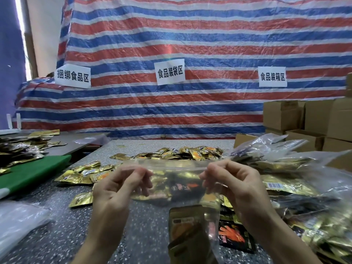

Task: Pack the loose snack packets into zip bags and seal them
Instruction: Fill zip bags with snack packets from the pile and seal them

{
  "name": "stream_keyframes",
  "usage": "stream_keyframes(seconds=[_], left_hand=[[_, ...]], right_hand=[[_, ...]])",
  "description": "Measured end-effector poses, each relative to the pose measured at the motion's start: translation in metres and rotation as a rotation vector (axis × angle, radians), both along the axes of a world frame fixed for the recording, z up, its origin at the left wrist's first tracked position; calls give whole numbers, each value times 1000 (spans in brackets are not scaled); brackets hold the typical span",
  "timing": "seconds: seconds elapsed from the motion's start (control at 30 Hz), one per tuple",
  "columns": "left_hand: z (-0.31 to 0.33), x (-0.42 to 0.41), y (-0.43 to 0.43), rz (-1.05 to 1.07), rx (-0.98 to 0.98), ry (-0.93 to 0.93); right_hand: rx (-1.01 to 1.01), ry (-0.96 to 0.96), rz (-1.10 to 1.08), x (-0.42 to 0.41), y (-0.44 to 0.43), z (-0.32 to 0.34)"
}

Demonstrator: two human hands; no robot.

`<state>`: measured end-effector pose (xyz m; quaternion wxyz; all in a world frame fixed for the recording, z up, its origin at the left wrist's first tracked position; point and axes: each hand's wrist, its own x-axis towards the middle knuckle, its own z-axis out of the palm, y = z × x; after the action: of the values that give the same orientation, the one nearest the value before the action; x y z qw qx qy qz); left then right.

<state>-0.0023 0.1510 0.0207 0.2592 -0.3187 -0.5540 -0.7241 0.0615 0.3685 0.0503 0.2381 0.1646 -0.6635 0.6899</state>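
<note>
**Hands at the mouth of one zip bag: handling notes and tally**

Item 1. Two hands, nearest the viewer. The left hand (pixel 114 189) and right hand (pixel 234 185) each pinch one end of the zip strip (pixel 167 163) between thumb and forefinger, with the other fingers curled.

Item 2. One zip bag (pixel 177 187), clear, is held up over the near middle of the table (pixel 57 235). Its body hangs toward the viewer with gold and dark packets inside.
- Handling: judged light, limp and slick. The film will crumple and the load will slump.
- Hold: best taken on the stiffer strip at the mouth, one pinch per end.
- Whether the strip is pressed closed cannot be told, because that part is blurred.

Item 3. Loose packets, small foil sachets, too many to count.
- They lie in a far heap (pixel 182 152) and a left cluster (pixel 85 174).
- One gold packet (pixel 81 200) lies alone just left of the left hand.
- One black packet (pixel 234 237) lies near right, below the bag.
- Handling: judged light and slippery, apt to slide over one another. Take them by an edge or gather a handful.

Item 4. Filled bags (pixel 304 187), piled at right. There are several, overlapping, so no exact count is possible.

Item 5. Surroundings.
- Three paper signs (pixel 170 72) hang on the striped tarpaulin (pixel 209 44).
- At least five cardboard boxes (pixel 314 122) stand far right.
- One green board (pixel 32 172) lies at left.
</note>
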Motion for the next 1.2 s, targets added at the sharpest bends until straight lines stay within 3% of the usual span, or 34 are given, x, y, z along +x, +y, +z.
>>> stream_keyframes(seconds=[0.33,0.67,0.87,1.07,1.2], left_hand=[[2,5,3,-19,41,30],[11,21,5,30,-128,103],[11,23,6,99,-101,109],[17,27,2,-132,-136,-73],[17,26,3,-137,-152,-79]], right_hand=[[20,42,8,1,-6,-2],[90,107,-3,4,-9,-2],[134,35,64,9,-8,7],[189,59,1,13,-10,11],[175,70,-16,17,-15,11]])
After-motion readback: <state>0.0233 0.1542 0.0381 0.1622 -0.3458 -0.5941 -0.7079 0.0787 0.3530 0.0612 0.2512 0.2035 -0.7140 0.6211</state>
